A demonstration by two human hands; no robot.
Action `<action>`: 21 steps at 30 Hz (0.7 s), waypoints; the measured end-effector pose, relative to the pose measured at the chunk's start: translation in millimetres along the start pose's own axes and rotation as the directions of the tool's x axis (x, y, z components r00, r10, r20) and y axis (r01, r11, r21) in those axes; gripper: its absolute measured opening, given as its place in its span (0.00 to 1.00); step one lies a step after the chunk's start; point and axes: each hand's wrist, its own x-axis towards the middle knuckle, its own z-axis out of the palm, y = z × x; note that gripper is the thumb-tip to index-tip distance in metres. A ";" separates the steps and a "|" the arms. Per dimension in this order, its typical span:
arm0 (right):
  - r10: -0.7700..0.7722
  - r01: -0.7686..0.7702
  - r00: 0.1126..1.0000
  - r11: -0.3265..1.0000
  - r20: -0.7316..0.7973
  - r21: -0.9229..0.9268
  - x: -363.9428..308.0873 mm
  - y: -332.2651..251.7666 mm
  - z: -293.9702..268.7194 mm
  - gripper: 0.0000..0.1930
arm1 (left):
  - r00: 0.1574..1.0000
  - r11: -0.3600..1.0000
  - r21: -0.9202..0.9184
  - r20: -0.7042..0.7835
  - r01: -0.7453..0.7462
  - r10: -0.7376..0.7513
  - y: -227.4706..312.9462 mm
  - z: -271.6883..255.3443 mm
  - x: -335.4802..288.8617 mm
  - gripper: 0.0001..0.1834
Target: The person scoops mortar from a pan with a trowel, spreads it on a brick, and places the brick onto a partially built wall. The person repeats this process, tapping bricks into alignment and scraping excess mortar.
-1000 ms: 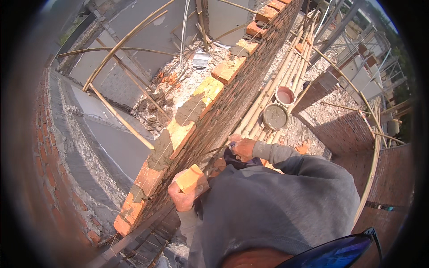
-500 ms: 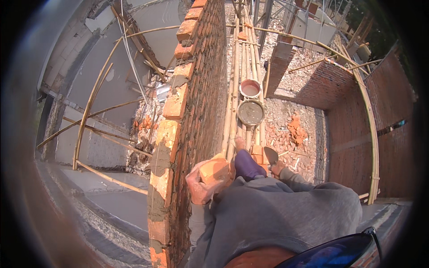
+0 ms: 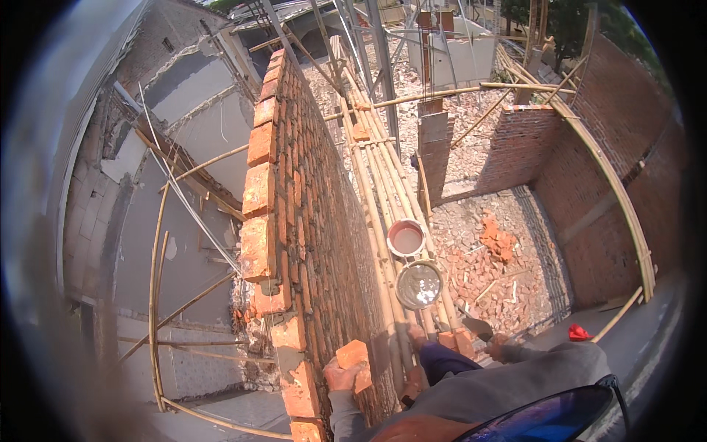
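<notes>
Left hand: my left hand (image 3: pixel 340 374) is closed around an orange brick (image 3: pixel 353 356), fingers wrapped on its left side. The brick is held just right of the top of the brick wall (image 3: pixel 317 221), in front of its long face; whether it touches the wall, I cannot tell.

Right hand: my right hand (image 3: pixel 500 346) grips a trowel (image 3: pixel 479 328), its handle mostly hidden by the hand, its blade pointing to the upper left. Just left of the blade sit some loose bricks (image 3: pixel 458 342); contact between them is unclear.

Wall: runs away from me, leaning left in view. Its near top bears patches of grey mortar (image 3: pixel 290 359) among the bricks; the far top shows a row of bricks end to end.

Platform: bamboo poles (image 3: pixel 372 243) lie lengthwise along the wall's right side. Two round buckets stand on them, close together: the nearer bucket (image 3: pixel 399 292) has wet grey contents with a bright glint; the farther bucket (image 3: pixel 392 230) has reddish-brown contents. My bare foot (image 3: pixel 416 336) is on the poles, nearer me than both.

Below right: rubble (image 3: pixel 471 276) covers the ground, with a heap of orange brick pieces (image 3: pixel 498 239) on it.
</notes>
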 end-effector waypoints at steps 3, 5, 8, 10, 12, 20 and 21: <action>0.100 -0.096 0.995 0.987 0.023 -0.125 14.5 32.0 -47.9 0.07 | 0.998 0.976 0.212 -0.039 -0.049 0.058 -10.6 1.2 21.0 0.20; 0.156 -0.146 0.987 0.972 0.041 -0.182 26.8 58.4 -74.1 0.06 | 0.999 0.997 0.083 -0.054 0.004 0.000 -17.1 4.7 23.5 0.19; 0.085 -0.002 0.986 0.862 0.141 -0.507 45.0 65.4 -103.2 0.05 | 0.991 0.997 -0.075 -0.130 0.014 -0.024 -20.9 10.7 24.9 0.20; -0.126 0.417 0.907 0.156 0.401 -0.895 49.2 38.1 -114.8 0.04 | 0.987 0.995 -0.097 -0.163 -0.011 -0.005 -19.0 12.1 25.9 0.20; -0.448 0.538 0.796 0.214 0.408 -0.815 46.1 -14.0 -124.3 0.08 | 0.979 0.993 -0.114 -0.202 0.015 -0.037 -16.1 12.6 27.2 0.21; -0.599 0.611 0.747 0.789 0.289 0.058 -37.1 -289.8 -139.0 0.15 | 0.972 0.941 -0.338 -0.214 0.022 -0.100 -10.9 21.1 29.3 0.17; -0.698 0.735 0.655 0.677 0.289 -0.031 -49.7 -316.8 -141.1 0.16 | 0.970 0.934 -0.355 -0.213 0.033 -0.116 -10.2 20.8 29.3 0.17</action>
